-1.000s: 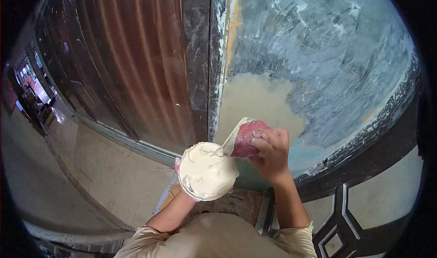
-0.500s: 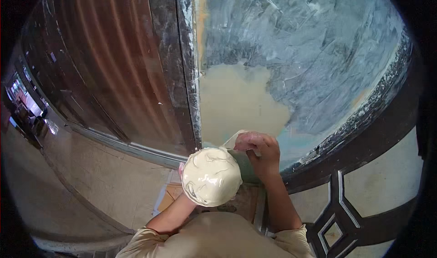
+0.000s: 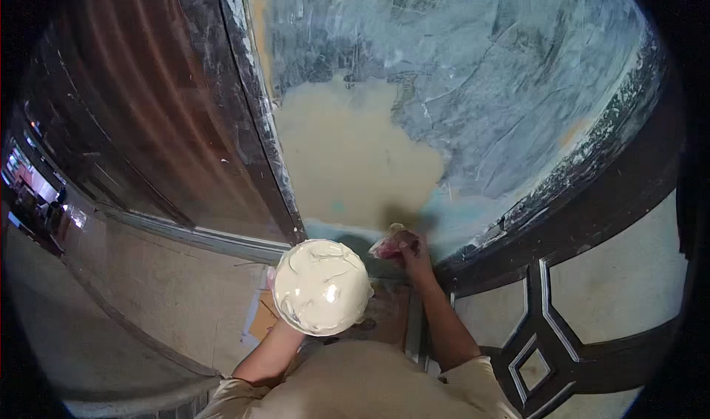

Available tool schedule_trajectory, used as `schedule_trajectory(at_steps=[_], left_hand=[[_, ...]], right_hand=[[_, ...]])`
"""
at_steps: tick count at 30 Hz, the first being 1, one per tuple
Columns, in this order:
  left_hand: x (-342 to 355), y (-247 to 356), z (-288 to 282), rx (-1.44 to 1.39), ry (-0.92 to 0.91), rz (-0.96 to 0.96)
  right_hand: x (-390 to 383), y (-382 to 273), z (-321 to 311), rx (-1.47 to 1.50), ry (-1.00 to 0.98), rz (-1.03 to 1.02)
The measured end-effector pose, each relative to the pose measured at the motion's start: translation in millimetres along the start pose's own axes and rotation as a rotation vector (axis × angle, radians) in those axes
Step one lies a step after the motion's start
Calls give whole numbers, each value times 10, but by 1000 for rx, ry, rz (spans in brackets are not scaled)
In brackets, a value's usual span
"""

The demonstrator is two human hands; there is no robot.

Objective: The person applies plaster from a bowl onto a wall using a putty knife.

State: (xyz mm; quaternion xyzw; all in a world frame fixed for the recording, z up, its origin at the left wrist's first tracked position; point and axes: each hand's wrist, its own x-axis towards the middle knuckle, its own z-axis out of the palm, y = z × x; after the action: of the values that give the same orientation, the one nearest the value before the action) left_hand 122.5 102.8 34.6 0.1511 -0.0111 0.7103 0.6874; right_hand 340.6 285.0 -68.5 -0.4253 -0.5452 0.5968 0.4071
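Here, pink scraper [image 3: 387, 244] pinched leftward in right grip [image 3: 413, 253], paste-heaped bowl [image 3: 316, 334] held atop cupped left grip [image 3: 271, 278]

Pink scraper [image 3: 392, 243], earlier against the cream paste [image 3: 320, 282], now apart from it, to its right.

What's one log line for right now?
left hand: supporting heaped cream paste | right hand: gripping reddish spreader | panel: beige patch on blue-grey
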Motion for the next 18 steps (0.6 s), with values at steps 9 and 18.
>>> schedule_trajectory(at_steps=[9, 18], left_hand=[[-182, 72, 307, -303, 159, 45], [-118, 15, 466, -208, -109, 20]], right_hand=[[-394, 1803, -233, 239, 290, 641], [62, 1218, -73, -444, 359, 67]])
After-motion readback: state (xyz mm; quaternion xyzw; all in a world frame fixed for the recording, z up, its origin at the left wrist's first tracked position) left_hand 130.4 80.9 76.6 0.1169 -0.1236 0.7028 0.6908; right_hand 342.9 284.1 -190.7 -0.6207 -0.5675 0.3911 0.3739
